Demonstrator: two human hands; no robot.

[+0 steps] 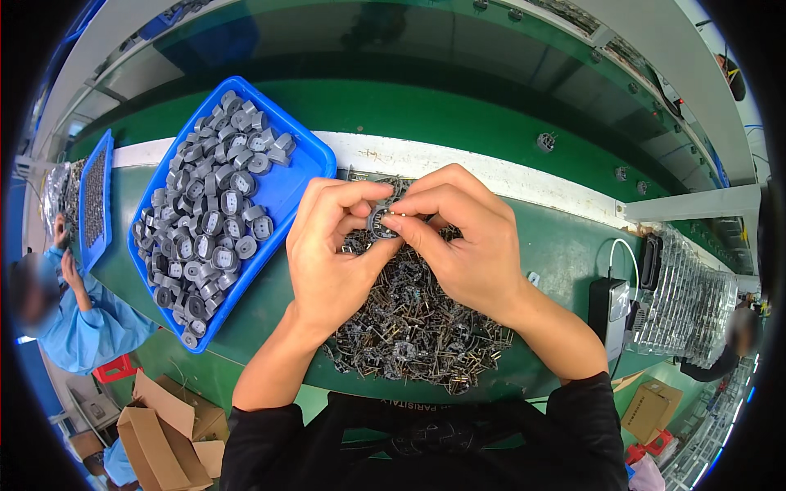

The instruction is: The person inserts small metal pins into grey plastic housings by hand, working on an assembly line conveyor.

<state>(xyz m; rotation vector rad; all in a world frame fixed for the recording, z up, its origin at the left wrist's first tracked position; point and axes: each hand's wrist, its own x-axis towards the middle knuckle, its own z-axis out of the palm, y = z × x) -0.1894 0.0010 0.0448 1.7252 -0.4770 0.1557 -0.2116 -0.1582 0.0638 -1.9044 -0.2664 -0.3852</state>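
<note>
In front of me a small round grey plastic part [381, 221] with slots in its face is held up between both hands. My left hand [323, 245] is closed, thumb and fingers pinching it from the left. My right hand [467, 237] is closed too, its thumb and index finger pressed on the part's right edge; a tiny metal glint shows at those fingertips. Below the hands spreads a pile of dark small parts with brass-coloured pins [426, 327]. Left of my left hand, a blue tray [307, 164] holds many loose grey round plastic pieces [209, 213].
A green conveyor belt [483, 123] runs behind a white rail [393, 154], with a few small parts on it. To the right stand a black-and-white device [607, 315] with a cable and stacked clear plastic trays [688, 299]. At left, a person in blue [90, 319] works beside another blue tray [96, 200]; cardboard boxes [160, 446] lie below.
</note>
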